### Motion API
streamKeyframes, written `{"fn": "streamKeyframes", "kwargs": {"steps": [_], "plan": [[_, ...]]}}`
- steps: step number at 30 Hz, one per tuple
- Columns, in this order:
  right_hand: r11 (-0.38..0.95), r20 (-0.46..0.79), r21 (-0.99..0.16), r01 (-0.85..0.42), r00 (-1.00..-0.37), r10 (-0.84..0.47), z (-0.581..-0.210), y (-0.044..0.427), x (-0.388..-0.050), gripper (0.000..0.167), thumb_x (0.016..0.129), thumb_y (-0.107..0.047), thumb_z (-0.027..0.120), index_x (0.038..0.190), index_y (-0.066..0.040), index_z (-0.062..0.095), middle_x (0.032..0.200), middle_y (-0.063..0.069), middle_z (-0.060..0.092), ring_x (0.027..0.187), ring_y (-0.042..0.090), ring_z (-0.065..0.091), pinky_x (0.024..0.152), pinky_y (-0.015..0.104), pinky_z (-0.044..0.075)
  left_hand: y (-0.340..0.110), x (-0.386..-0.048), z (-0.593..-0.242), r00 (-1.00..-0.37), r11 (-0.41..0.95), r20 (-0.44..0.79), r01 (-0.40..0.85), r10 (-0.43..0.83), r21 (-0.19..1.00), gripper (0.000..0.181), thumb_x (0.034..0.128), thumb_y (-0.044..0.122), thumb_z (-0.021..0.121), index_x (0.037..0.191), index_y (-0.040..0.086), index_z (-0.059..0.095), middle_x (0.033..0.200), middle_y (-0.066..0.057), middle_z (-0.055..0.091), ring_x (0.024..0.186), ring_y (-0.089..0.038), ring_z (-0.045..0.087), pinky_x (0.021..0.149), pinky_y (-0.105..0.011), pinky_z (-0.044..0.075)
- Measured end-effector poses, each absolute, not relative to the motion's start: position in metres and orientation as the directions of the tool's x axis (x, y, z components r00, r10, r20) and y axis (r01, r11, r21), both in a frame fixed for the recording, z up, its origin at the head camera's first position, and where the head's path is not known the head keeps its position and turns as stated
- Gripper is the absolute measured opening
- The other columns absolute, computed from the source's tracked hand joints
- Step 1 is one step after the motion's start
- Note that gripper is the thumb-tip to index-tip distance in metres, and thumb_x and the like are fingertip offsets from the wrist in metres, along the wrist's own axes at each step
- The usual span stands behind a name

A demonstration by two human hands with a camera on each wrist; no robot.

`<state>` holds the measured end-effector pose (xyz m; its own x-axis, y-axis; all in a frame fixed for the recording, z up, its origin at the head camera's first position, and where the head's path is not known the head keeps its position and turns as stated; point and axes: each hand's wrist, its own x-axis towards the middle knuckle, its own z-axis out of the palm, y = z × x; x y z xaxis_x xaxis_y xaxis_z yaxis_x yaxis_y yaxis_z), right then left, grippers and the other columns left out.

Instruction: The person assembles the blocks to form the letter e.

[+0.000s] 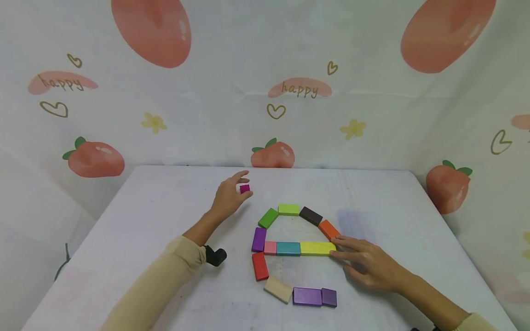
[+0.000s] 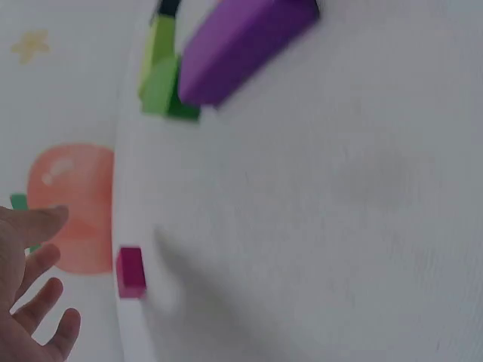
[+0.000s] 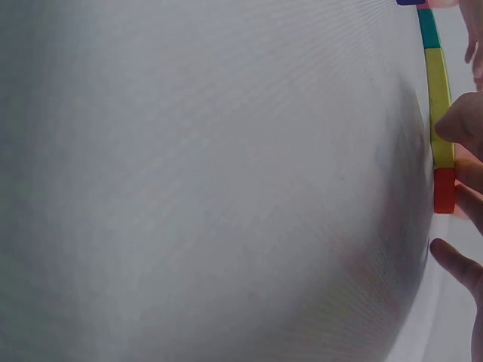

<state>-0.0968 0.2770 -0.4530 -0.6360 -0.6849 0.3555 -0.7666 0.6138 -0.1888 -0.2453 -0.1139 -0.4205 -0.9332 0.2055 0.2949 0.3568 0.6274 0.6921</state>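
Observation:
At the back of the table, my left hand (image 1: 229, 197) has its fingers spread beside a small magenta block (image 1: 245, 189). In the left wrist view that block (image 2: 130, 272) stands apart from the fingers. My right hand (image 1: 368, 264) reaches in from the right with fingers extended. Its fingertips rest at the right end of a long yellow block (image 1: 316, 248), close to the lower end of an orange block (image 1: 329, 230). The thumb (image 3: 459, 124) overlaps the yellow block in the right wrist view; whether it touches cannot be told.
A curved outline runs from light green (image 1: 288, 210) and black blocks (image 1: 311, 215) through green, purple and red (image 1: 260, 266) to wooden (image 1: 278, 289) and purple blocks (image 1: 307, 296). Pink and teal blocks (image 1: 288, 248) continue the yellow one's row. A printed cloth hangs behind.

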Motion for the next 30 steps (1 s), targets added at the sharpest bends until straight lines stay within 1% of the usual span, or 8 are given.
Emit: {"fn": "streamKeyframes", "kwargs": {"steps": [1,2,3,6,11,18,25,30], "plan": [[0.613,0.357,-0.190,-0.767,-0.635,-0.685,-0.453,0.277,-0.097,0.049,0.074,-0.011,0.079,0.121,-0.024,0.074,0.135,0.003,0.063,0.124,0.027,0.058,0.086,0.052,0.055,-0.116,-0.247,-0.422,-0.936,0.638,0.281,0.350,0.212,0.686,0.062,0.0861,0.008,0.077,0.142,0.004,0.052,0.121,-0.016,0.069,0.110,-0.039,0.062,0.100,-0.054,0.045],[0.613,0.357,-0.190,-0.767,-0.635,-0.684,-0.453,0.277,-0.097,0.049,0.074,-0.011,0.079,0.121,-0.024,0.074,0.135,0.003,0.063,0.124,0.027,0.058,0.086,0.052,0.055,-0.119,-0.250,-0.424,-0.941,0.650,0.263,0.337,0.212,0.681,0.063,0.0862,0.009,0.077,0.144,0.004,0.051,0.123,-0.017,0.068,0.122,-0.039,0.057,0.104,-0.056,0.041],[0.612,0.358,-0.190,-0.767,-0.635,-0.685,-0.454,0.277,-0.097,0.049,0.074,-0.011,0.079,0.121,-0.024,0.074,0.135,0.003,0.063,0.124,0.026,0.058,0.086,0.052,0.055,-0.121,-0.252,-0.426,-0.945,0.663,0.247,0.325,0.212,0.675,0.065,0.0865,0.009,0.077,0.145,0.004,0.049,0.125,-0.017,0.067,0.130,-0.039,0.052,0.107,-0.057,0.038],[0.610,0.360,-0.193,-0.769,-0.634,-0.685,-0.454,0.277,-0.096,0.049,0.074,-0.012,0.079,0.121,-0.024,0.073,0.134,0.003,0.063,0.124,0.026,0.058,0.085,0.051,0.056,-0.127,-0.257,-0.432,-0.958,0.694,0.199,0.286,0.205,0.661,0.068,0.0876,0.009,0.076,0.148,0.005,0.045,0.130,-0.015,0.065,0.135,-0.037,0.047,0.111,-0.056,0.034],[0.604,0.372,-0.188,-0.775,-0.625,-0.686,-0.454,0.278,-0.096,0.051,0.073,-0.011,0.079,0.122,-0.024,0.073,0.134,0.003,0.063,0.123,0.025,0.059,0.085,0.051,0.056,-0.133,-0.262,-0.436,-0.968,0.728,0.152,0.252,0.201,0.637,0.071,0.0873,0.008,0.075,0.150,0.005,0.042,0.131,-0.015,0.064,0.137,-0.038,0.044,0.113,-0.056,0.031],[0.599,0.381,-0.186,-0.779,-0.619,-0.687,-0.454,0.278,-0.097,0.052,0.072,-0.010,0.079,0.122,-0.024,0.073,0.135,0.003,0.062,0.124,0.025,0.058,0.085,0.051,0.056,-0.133,-0.268,-0.442,-0.982,0.708,0.098,0.184,0.162,0.682,0.071,0.0871,0.006,0.073,0.150,0.004,0.041,0.129,-0.016,0.065,0.140,-0.038,0.040,0.114,-0.055,0.030],[0.605,0.381,-0.181,-0.776,-0.622,-0.684,-0.454,0.278,-0.097,0.053,0.072,-0.010,0.080,0.123,-0.024,0.073,0.136,0.002,0.062,0.125,0.025,0.058,0.086,0.047,0.056,-0.128,-0.270,-0.447,-0.983,0.699,0.116,0.181,0.140,0.692,0.067,0.0874,0.003,0.072,0.148,0.003,0.044,0.123,-0.017,0.068,0.137,-0.039,0.043,0.112,-0.055,0.033],[0.600,0.384,-0.183,-0.779,-0.618,-0.686,-0.454,0.278,-0.098,0.053,0.072,-0.010,0.080,0.123,-0.024,0.073,0.136,0.003,0.062,0.124,0.025,0.058,0.086,0.047,0.056,-0.123,-0.267,-0.447,-0.984,0.701,0.133,0.177,0.117,0.691,0.065,0.0868,0.004,0.074,0.146,0.003,0.047,0.120,-0.016,0.070,0.134,-0.040,0.047,0.111,-0.056,0.033]]}}
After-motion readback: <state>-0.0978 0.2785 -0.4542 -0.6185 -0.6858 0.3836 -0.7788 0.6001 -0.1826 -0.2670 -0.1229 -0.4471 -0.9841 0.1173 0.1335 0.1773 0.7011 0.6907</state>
